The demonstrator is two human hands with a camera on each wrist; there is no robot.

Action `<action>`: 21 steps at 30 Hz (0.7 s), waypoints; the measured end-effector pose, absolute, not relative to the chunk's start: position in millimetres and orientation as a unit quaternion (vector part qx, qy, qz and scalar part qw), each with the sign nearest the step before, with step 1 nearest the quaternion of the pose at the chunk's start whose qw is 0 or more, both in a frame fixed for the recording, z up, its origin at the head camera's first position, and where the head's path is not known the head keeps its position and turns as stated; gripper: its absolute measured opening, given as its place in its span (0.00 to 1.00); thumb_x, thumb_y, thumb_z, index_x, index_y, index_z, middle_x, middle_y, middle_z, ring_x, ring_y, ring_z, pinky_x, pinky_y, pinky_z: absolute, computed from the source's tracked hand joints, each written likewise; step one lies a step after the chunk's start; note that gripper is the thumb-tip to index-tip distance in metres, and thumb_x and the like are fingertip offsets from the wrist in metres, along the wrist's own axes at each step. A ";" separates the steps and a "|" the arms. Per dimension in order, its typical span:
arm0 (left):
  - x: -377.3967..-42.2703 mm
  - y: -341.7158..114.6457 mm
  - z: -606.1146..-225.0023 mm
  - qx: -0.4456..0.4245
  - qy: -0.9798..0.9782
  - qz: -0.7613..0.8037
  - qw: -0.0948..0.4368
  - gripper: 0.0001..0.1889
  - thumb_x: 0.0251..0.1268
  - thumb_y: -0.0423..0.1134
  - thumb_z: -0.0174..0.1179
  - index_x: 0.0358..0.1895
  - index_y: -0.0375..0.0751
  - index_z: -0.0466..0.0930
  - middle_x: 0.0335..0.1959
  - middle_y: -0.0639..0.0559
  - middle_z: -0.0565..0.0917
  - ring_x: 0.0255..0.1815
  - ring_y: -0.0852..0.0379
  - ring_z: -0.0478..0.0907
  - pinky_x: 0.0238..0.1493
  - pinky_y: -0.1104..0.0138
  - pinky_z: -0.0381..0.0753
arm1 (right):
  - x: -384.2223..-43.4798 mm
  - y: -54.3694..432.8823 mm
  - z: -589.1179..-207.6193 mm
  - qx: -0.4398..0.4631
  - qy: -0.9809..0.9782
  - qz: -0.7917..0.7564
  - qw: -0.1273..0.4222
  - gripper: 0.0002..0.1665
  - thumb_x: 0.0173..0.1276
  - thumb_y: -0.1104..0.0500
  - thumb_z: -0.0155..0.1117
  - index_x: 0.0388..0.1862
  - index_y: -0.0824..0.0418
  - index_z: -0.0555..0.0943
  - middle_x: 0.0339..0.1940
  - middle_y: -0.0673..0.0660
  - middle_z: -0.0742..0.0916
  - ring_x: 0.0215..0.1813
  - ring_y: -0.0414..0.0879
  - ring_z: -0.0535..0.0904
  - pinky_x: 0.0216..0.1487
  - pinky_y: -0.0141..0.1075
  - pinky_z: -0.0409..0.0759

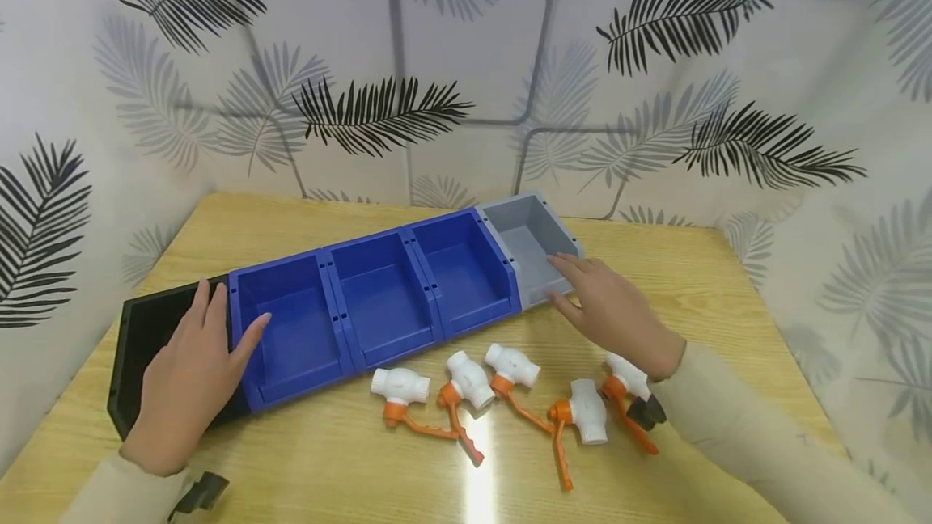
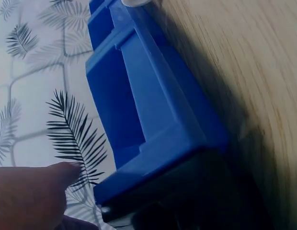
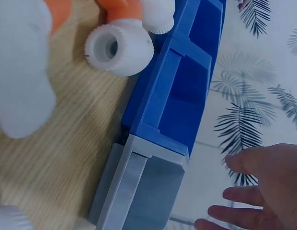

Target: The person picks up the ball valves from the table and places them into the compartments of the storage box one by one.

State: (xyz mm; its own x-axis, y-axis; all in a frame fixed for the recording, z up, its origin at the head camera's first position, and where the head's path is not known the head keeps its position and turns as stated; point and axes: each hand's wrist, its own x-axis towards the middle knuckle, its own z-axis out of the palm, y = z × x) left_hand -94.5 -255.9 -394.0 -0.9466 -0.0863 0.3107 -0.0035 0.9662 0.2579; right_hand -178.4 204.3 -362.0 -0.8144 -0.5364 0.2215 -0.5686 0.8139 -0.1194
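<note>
My left hand (image 1: 191, 366) is held over the black bin (image 1: 134, 346) at the left end of a row, its fingers extended and holding nothing. Beside it sits the first blue bin (image 1: 294, 338), followed by two more blue bins. At the row's right end is a grey bin (image 1: 520, 245). My right hand (image 1: 607, 306) hovers at the grey bin's right side, fingers extended and nothing in them. In the right wrist view its fingers show apart, near the grey bin (image 3: 155, 191). Several white ball valves (image 1: 513, 364) with orange handles lie in front of the row.
The wooden table (image 1: 328, 467) carries everything. A patterned wall covering (image 1: 466, 47) with dark leaf prints rises behind and at the sides. One valve (image 1: 628, 374) lies partly hidden under the right forearm, and another valve (image 1: 586, 411) is just left of it.
</note>
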 end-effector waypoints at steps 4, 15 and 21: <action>-100.4 -260.3 -402.2 0.041 -0.982 -0.158 0.090 0.45 0.65 0.61 0.46 0.71 0.28 0.43 0.71 0.27 0.39 0.48 0.24 0.69 0.10 0.58 0.68 | -199.8 188.0 -360.7 0.302 -0.948 0.091 0.047 0.36 0.68 0.48 0.56 0.68 0.65 0.62 0.66 0.66 0.68 0.62 0.62 0.69 0.55 0.51 0.71; -117.0 -259.3 -414.3 0.054 -0.974 -0.220 0.001 0.42 0.69 0.44 0.44 0.70 0.29 0.25 0.70 0.31 0.23 0.16 0.49 0.74 0.10 0.62 0.65 | -250.1 147.0 -375.8 0.275 -0.956 0.100 -0.034 0.45 0.68 0.36 0.46 0.74 0.60 0.51 0.74 0.61 0.54 0.67 0.64 0.61 0.55 0.53 0.70; -124.2 -254.6 -417.0 0.061 -0.974 -0.217 -0.001 0.45 0.68 0.48 0.46 0.70 0.31 0.23 0.70 0.34 0.24 0.10 0.53 0.65 0.09 0.62 0.62 | -266.8 133.2 -385.1 0.275 -0.958 0.073 -0.039 0.46 0.67 0.35 0.45 0.74 0.59 0.49 0.75 0.59 0.53 0.69 0.65 0.57 0.59 0.54 0.65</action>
